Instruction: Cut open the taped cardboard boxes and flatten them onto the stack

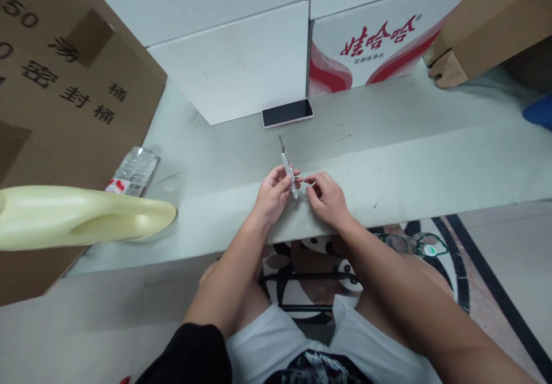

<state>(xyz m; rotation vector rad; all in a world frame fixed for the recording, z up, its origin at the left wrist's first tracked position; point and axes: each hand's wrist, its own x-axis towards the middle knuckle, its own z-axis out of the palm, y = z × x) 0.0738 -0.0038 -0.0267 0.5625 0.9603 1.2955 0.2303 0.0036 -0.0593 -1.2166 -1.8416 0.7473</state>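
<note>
My left hand is closed around a slim white-and-silver pocket tool, possibly a folding multi-tool. A thin grey metal piece sticks out of its far end, pointing away from me and slightly left. Just right of the tool is my right hand, its fingers loosely curled. Its index finger and thumb look apart, and nothing shows between them. The index fingertip comes close to the tool and my left fingers; whether it touches them I cannot tell. Both hands are over the near edge of the pale green covered table.
A phone lies before the white boxes. On the left are a large brown carton, a flattened plastic bottle and a pale yellow curved object. Another cardboard box and a blue object are at right.
</note>
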